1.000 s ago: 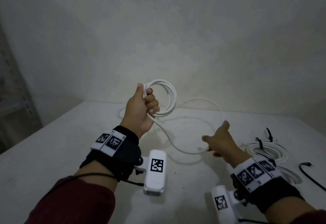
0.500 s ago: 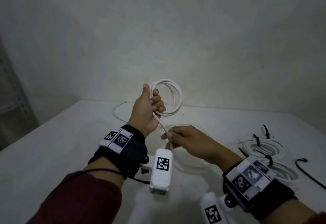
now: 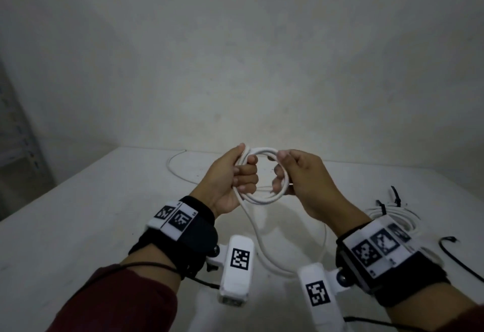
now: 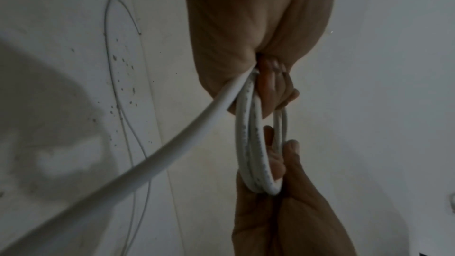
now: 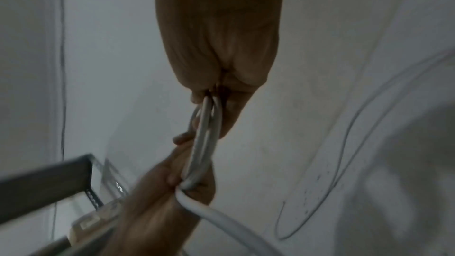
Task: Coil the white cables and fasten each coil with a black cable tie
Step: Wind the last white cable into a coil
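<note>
A white cable is wound into a small coil point(image 3: 262, 195) held above the table between both hands. My left hand point(image 3: 235, 177) grips the coil's left side with curled fingers. My right hand point(image 3: 296, 177) grips its right side, thumb on top. The loose tail of the cable point(image 3: 258, 237) hangs from the coil down to the table and loops back toward the far edge point(image 3: 175, 172). The left wrist view shows the coil point(image 4: 256, 143) edge-on between the two hands, with the tail point(image 4: 152, 163) running off low left. In the right wrist view the coil point(image 5: 204, 143) is likewise edge-on.
At the right of the white table point(image 3: 78, 227) lie finished white coils point(image 3: 387, 214) bound with black ties point(image 3: 396, 197). A loose black tie point(image 3: 455, 255) lies near the right edge. A metal shelf point(image 3: 15, 153) stands at the left. The wall is close behind.
My right hand has brought a new loop of cable up from the table and joined it to the coil, now holding the coil's right side. The coil sits lower and flatter.
</note>
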